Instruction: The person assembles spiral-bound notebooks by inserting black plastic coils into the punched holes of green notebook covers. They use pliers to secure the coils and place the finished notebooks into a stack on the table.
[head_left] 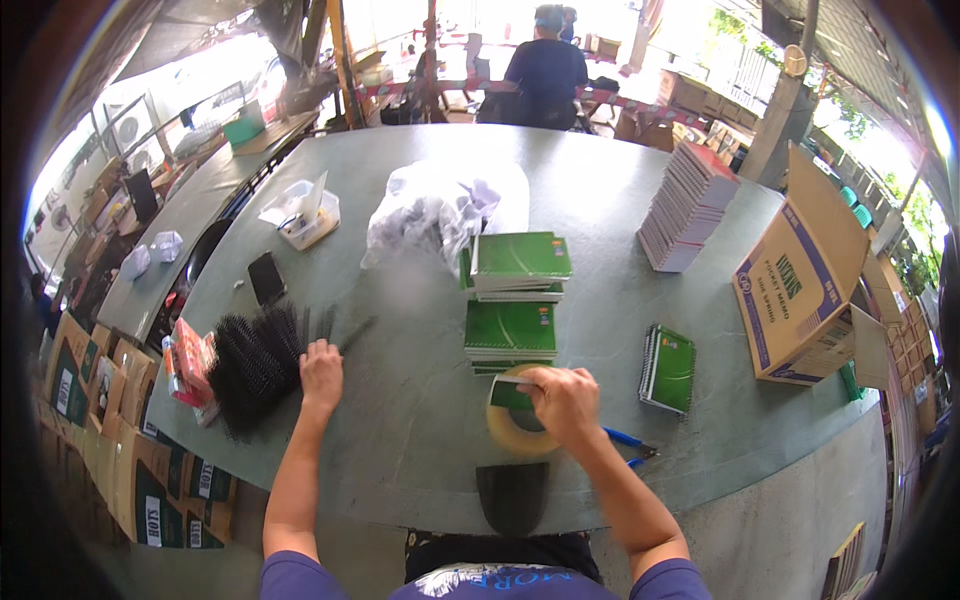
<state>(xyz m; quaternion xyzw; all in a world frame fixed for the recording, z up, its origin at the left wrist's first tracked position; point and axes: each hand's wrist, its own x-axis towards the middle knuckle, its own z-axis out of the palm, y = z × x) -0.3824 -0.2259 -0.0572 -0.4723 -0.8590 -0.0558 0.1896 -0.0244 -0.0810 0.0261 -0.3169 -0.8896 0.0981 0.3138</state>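
Note:
My left hand is at the right side of a pile of black spiral binding coils, its fingers curled on a coil at the edge. A few loose coils lie just beyond those fingers. Between its thumb and fingers my right hand grips a small green-covered notebook. Below that notebook, partly covered by it and the hand, is a roll of clear tape. Stacked green notebooks stand just beyond, with another green stack behind them.
Blue-handled pliers lie right of my right wrist, and a dark pad is near the table's front edge. Spiral-bound green notebooks, a cardboard box and a tall notebook stack stand rightward. A plastic bag lies behind.

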